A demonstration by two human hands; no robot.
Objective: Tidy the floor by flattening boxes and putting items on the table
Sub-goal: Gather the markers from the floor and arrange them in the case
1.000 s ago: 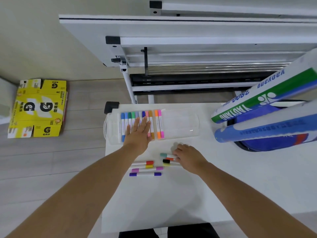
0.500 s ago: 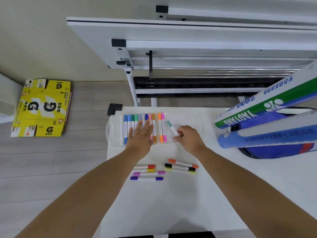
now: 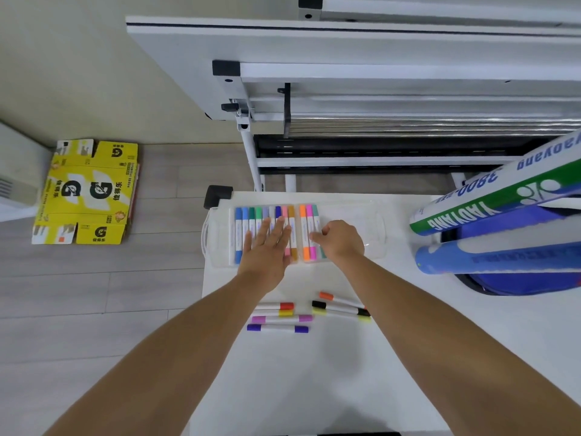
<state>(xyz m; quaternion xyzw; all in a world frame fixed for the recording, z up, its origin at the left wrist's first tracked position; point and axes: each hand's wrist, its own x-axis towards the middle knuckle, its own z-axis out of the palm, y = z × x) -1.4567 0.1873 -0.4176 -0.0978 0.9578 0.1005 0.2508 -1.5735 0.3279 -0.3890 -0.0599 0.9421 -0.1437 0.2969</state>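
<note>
A clear plastic marker case (image 3: 355,234) lies open on the white table (image 3: 314,388), with a row of coloured markers (image 3: 242,234) inside. My left hand (image 3: 267,247) rests flat on that row, fingers straight. My right hand (image 3: 341,242) has its fingers curled round a teal marker (image 3: 316,215), which lies in the case beside the pink one. Several loose markers (image 3: 279,319) lie on the table nearer to me, with a second group (image 3: 341,308) partly under my right forearm. A flattened yellow box (image 3: 88,193) lies on the floor at the left.
Two shuttlecock tubes, green-and-white (image 3: 503,196) and blue (image 3: 490,256), jut in from the right over a blue bag (image 3: 518,284). A white folded table frame (image 3: 377,89) stands behind the table. A white unit (image 3: 15,184) sits at the far left.
My right hand picked the teal marker out of the loose group, carried it up to the case and laid it beside the pink one. My left hand stayed on the row.
</note>
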